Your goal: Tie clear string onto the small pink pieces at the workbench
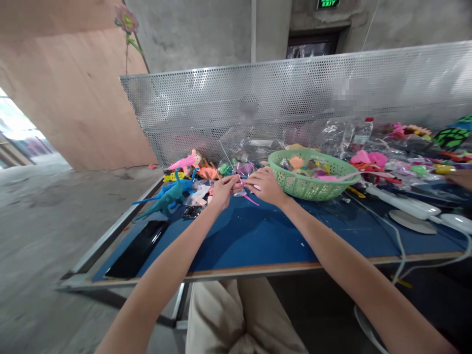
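Note:
My left hand [223,191] and my right hand [266,186] meet above the blue tabletop, fingers pinched together. Between them is a small pink piece [252,200] with a thin tail hanging down; the fingers hide most of it, so its kind is unclear. A thin pale line rises from the fingertips toward the mesh panel. Just left of my left hand lie clear plastic bags [201,191] with pale pink bits. To the right of my right hand stands a green plastic basket [313,186] holding several coloured soft pieces and a long pink strip.
Toy dinosaurs [170,199] and a pink toy figure [186,161] sit at the left. A black phone [137,250] lies near the front edge. On the right are a white corded tool [405,202], a bottle [363,132] and heaped toys. A perforated metal panel [221,93] backs the table.

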`<state>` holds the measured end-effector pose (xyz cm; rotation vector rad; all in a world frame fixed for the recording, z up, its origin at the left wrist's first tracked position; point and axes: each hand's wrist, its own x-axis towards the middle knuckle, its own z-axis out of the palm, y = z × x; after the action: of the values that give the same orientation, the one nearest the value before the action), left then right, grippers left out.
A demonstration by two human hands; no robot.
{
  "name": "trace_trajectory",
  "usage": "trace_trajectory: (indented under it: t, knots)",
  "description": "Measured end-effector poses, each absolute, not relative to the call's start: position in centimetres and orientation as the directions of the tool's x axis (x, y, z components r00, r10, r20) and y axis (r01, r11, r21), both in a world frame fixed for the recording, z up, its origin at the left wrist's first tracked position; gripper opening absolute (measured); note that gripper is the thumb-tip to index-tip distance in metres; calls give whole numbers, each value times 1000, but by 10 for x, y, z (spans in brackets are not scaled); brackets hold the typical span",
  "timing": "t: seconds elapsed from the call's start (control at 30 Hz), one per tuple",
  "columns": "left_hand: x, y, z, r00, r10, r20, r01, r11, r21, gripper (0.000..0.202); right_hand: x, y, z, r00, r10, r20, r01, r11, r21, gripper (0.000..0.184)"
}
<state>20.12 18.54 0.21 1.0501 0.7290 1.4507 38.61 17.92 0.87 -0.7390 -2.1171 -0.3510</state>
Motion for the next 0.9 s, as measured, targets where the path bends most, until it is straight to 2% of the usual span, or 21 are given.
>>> trace_trajectory:
  t: [0.2,0.5,0.67,0.9]
  knots:
    - [205,180,8,43,996,79,-489,-48,871,11,388,179,10,-485,350,801,617,786,30,32]
    - [205,172,14,98,994,37,-496,17,868,6,388,178,9,-522,327,788,629,772,96,41]
    - [206,171,17,94,996,11,-501,38,865,8,386,175,11,-515,309,799,650,749,129,35]
    - [207,170,18,83,996,21,-493,23,870,10,385,175,11,-481,348,805,660,748,71,34]
